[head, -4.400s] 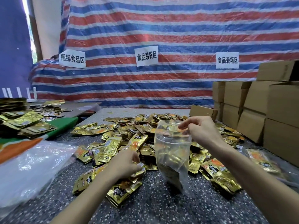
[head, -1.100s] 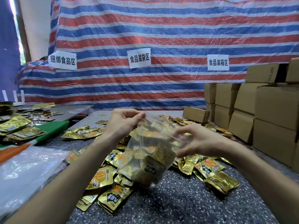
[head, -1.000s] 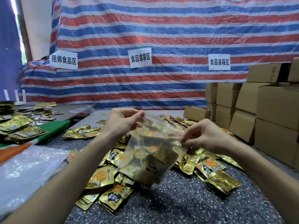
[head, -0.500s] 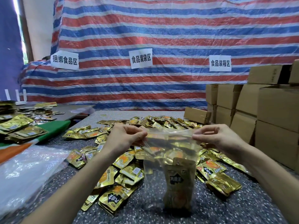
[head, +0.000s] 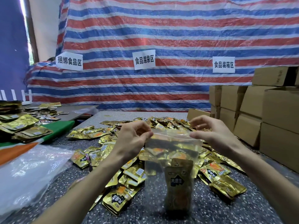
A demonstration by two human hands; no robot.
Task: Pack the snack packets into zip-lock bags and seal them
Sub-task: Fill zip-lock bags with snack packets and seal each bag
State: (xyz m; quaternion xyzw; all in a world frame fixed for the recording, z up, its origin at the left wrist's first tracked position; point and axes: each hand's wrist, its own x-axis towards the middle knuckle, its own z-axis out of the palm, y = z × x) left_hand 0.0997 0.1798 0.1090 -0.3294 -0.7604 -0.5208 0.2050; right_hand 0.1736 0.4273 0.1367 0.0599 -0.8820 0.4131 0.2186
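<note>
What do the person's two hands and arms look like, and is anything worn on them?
The left hand and the right hand are both bare, without gloves. No ring, watch or bracelet shows on the fingers or wrists. Both forearms are uncovered as far as the picture's lower edge, so no sleeve is in view.

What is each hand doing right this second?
Left hand: pinched shut on the top left edge of the zip-lock bag.
Right hand: pinched shut on the bag's top right edge.
</note>
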